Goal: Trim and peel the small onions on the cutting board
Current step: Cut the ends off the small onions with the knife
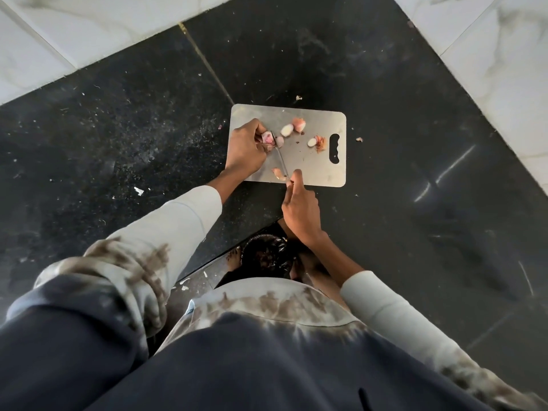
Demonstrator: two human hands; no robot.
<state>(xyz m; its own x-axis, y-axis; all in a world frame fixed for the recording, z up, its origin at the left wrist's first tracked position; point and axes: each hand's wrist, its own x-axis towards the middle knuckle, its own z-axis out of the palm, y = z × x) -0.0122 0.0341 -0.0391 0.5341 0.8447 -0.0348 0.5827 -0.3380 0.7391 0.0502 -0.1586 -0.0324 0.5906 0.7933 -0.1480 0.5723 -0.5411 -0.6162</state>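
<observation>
Two onions peeled, more left on the cutting board (pixel 314 161).
One small onion (pixel 268 137) is pinched by the left hand (pixel 246 149); the knife (pixel 281 161) is gripped by the right hand (pixel 301 212); an unpeeled onion (pixel 299 124) is waiting.

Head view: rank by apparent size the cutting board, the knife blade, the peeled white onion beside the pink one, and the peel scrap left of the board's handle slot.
1. cutting board
2. knife blade
3. peeled white onion and peel scrap: look alike, unranked.
</observation>
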